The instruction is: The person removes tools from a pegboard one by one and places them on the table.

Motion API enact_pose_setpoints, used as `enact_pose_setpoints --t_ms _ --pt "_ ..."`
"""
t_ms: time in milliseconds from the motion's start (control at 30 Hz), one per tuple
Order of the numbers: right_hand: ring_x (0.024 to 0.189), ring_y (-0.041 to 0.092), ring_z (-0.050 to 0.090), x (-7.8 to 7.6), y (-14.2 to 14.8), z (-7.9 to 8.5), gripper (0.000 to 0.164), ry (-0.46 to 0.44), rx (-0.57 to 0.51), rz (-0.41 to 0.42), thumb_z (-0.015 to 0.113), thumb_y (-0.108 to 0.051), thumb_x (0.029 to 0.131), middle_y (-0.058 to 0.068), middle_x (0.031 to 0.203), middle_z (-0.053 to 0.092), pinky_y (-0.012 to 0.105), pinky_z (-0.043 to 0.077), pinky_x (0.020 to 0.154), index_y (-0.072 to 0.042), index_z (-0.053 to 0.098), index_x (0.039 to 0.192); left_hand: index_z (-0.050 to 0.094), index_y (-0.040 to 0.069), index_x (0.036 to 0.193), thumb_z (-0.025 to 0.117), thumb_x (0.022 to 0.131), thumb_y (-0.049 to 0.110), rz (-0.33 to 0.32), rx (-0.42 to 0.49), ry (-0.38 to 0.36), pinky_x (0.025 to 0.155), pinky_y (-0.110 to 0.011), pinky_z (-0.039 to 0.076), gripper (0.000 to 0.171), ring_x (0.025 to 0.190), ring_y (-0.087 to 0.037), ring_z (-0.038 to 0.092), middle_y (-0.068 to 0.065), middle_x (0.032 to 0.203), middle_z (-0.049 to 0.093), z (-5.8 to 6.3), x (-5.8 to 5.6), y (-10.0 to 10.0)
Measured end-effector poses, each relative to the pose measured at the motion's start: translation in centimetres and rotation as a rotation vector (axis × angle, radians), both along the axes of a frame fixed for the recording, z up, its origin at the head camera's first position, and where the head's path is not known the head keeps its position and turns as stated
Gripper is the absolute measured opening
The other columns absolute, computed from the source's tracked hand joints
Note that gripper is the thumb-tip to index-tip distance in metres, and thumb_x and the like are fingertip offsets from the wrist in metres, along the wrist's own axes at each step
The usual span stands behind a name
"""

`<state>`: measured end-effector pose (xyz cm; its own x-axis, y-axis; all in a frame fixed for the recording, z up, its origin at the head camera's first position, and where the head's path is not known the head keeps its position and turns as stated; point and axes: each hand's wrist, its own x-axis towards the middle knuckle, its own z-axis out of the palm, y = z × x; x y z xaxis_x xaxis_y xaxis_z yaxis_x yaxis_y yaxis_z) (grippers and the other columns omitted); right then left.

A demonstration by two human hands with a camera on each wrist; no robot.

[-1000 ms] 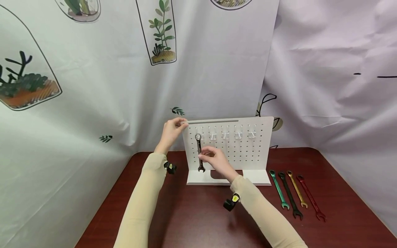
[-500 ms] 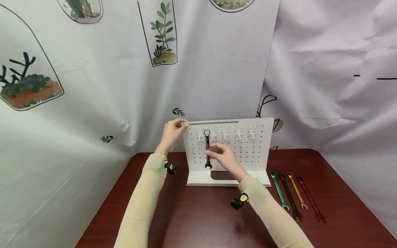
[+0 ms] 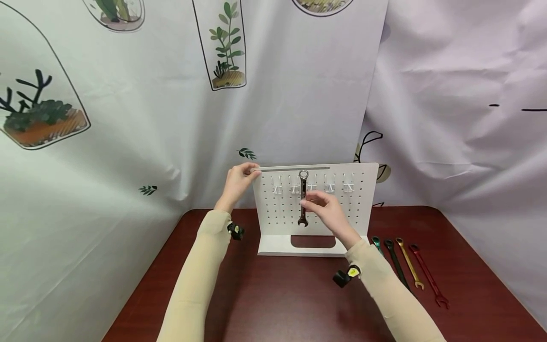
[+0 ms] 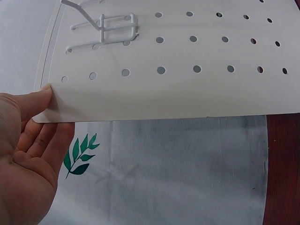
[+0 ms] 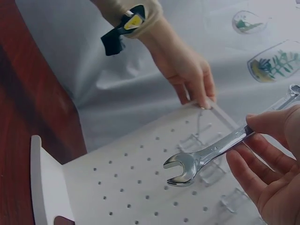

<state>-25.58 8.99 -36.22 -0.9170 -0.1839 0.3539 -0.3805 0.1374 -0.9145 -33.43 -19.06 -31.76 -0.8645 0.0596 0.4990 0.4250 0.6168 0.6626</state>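
Note:
My right hand (image 3: 326, 209) pinches a silver combination wrench (image 3: 303, 199) by its shank, held upright in front of the white pegboard (image 3: 278, 213). Its ring end points up, beside the white hooks (image 3: 329, 185) along the board's upper part. In the right wrist view the open jaw of the wrench (image 5: 213, 150) faces the board, apart from the hooks. My left hand (image 3: 237, 183) grips the board's upper left corner; in the left wrist view its thumb (image 4: 35, 102) lies on the front face and the other fingers go behind.
Right of the board lie a green wrench (image 3: 376, 242), a black wrench (image 3: 397, 263), a gold wrench (image 3: 410, 263) and a red wrench (image 3: 429, 275) on the dark red table (image 3: 273, 294). My right sleeve partly covers the green and black ones. A patterned cloth (image 3: 299, 95) hangs behind.
My right hand has carried the silver wrench rightward and slightly up, from in front of the leftmost hook to between the second and third. The left hand stays on the board's corner.

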Motion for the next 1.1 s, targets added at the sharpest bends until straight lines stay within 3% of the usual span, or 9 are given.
enact_pose_setpoints --t_ms 167,367,700,1100 --pt "0.087 0.013 0.066 0.1 1.5 0.5 0.031 0.035 -0.011 -0.005 0.075 -0.017 0.093 0.012 0.101 0.07 0.035 0.056 0.083 0.003 0.069 0.115 0.073 0.003 0.117 0.071 0.097 0.02 0.0 -0.011 0.013 0.079 -0.042 0.055 0.026 0.095 -0.029 0.068 -0.015 0.101 0.072 0.1 0.0 0.0" --pt "0.089 0.01 0.067 0.5 3.5 1.3 0.035 0.037 -0.012 -0.033 0.073 -0.018 0.095 0.007 0.102 0.069 0.039 0.055 0.088 0.005 0.066 0.121 0.073 0.003 0.115 0.071 0.097 0.018 0.011 -0.012 0.026 0.076 -0.038 0.055 0.023 0.093 -0.028 0.068 -0.012 0.098 0.072 -0.1 -0.1 0.0" --pt "0.088 0.008 0.066 1.0 7.0 2.3 0.037 0.06 0.005 -0.122 0.072 -0.021 0.096 -0.005 0.097 0.067 0.026 0.054 0.082 0.004 0.065 0.122 0.073 0.004 0.116 0.07 0.097 0.021 -0.003 -0.01 0.005 0.079 -0.042 0.055 0.026 0.095 -0.028 0.068 -0.014 0.102 0.073 0.1 -0.2 0.0" --pt "0.083 0.005 0.067 1.5 10.9 2.9 0.018 0.121 -0.072 -0.171 0.07 -0.011 0.096 -0.013 0.092 0.066 0.021 0.055 0.076 -0.005 0.068 0.113 0.073 0.003 0.116 0.07 0.097 0.021 -0.012 -0.004 0.011 0.08 -0.043 0.055 0.027 0.096 -0.029 0.068 -0.014 0.102 0.072 0.0 -0.2 -0.1"
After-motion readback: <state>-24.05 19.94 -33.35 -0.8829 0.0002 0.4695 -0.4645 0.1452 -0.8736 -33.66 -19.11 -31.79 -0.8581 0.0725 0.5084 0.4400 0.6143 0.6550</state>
